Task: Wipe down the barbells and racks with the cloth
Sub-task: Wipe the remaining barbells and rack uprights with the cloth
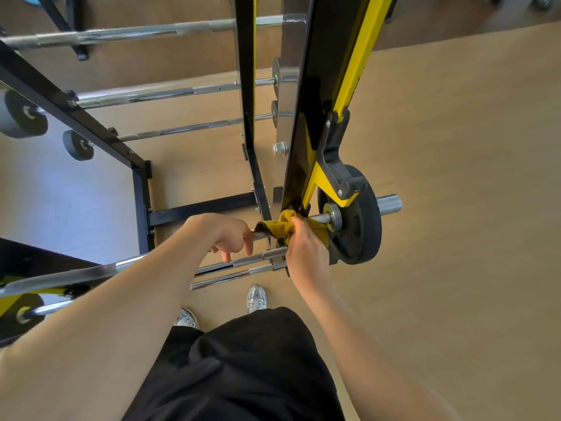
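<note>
A steel barbell [91, 272] runs from lower left to a black weight plate [355, 220] on the right, resting in the black and yellow rack upright [334, 86]. A yellow cloth [282, 223] is wrapped over the bar just inside the plate's collar. My right hand [303, 247] grips the cloth around the bar. My left hand [224, 232] closes over the bare bar a little to the left of the cloth.
Several more barbells [151, 94] with small plates lie on the rack's lower rungs. Black frame beams [69, 107] cross at the left. Two thinner bars [243, 268] sit just below my hands. My shoes [256, 299] stand on the tan floor.
</note>
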Tool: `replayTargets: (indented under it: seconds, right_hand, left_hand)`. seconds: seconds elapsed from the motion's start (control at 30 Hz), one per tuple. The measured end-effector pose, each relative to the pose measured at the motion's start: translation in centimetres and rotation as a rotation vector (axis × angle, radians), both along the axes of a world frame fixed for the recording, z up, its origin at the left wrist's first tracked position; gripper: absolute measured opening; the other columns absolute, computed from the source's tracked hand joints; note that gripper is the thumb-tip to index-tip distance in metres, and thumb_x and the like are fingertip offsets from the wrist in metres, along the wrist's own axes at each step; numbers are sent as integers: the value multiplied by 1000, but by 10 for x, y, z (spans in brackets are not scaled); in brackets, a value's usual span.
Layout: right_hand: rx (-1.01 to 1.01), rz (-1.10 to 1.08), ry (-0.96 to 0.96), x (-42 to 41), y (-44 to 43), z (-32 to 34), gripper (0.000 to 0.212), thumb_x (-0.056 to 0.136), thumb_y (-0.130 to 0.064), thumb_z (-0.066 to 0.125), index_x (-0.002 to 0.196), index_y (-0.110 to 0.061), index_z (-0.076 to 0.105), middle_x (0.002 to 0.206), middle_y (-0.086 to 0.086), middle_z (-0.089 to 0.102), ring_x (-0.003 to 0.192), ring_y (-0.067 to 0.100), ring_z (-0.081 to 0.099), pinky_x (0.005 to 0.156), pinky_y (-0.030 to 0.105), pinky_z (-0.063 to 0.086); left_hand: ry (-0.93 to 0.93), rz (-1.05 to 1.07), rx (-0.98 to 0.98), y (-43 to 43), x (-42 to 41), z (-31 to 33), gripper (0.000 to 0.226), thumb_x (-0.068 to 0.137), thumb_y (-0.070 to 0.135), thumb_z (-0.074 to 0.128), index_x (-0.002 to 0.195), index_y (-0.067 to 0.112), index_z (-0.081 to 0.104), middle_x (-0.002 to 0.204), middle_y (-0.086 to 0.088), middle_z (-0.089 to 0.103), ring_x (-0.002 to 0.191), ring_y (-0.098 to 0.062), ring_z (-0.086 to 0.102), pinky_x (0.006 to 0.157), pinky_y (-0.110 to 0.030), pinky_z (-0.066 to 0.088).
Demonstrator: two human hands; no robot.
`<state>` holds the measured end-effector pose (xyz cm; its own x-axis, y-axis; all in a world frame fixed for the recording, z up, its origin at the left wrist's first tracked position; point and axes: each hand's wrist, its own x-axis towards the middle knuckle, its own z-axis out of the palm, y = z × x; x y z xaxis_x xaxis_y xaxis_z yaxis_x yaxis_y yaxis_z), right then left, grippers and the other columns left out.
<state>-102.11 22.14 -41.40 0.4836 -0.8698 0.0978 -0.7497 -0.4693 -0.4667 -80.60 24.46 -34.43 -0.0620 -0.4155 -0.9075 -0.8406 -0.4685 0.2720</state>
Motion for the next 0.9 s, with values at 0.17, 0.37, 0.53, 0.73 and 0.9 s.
replayTargets:
  seconds: [0.17,0.37,0.53,0.73,0.9]
  right_hand:
    - [71,189,187,35,12,-12,54,93,-14,75,142,-3,56,146,16,61,144,36,49,123,51,34]
    - [180,394,142,69,4,4,7,104,-19,58,105,-15,64,99,4,71,95,23,62,83,34,52]
    - [524,358,102,106,28,1,22,111,-26,41,107,-16,60,101,7,66,93,23,59,81,37,49]
    - [655,292,140,169,76,10,30,113,-30,34,95,-17,54,82,-5,54,94,22,55,88,38,42]
    - [589,402,192,242,143,16,34,114,-34,29,96,-21,56,91,-4,61,95,17,54,120,50,26]
  left_hand:
    - [59,57,-87,19,3,-2,49,95,-2,53,120,39,64,151,0,53,111,-13,71,111,-44,50]
    - [-32,236,-346,53,29,-9,27,100,8,60,112,30,71,105,1,70,93,-17,68,93,-37,58]
    - [-112,394,-463,91,70,-10,25,102,9,56,111,26,71,102,1,71,88,-17,67,81,-31,58]
    - [-216,529,-549,169,142,-10,26,106,10,54,122,22,71,114,2,69,99,-18,63,91,-30,53]
    - [-303,505,-524,250,199,-8,22,103,12,55,112,23,72,109,2,69,95,-19,64,95,-36,56]
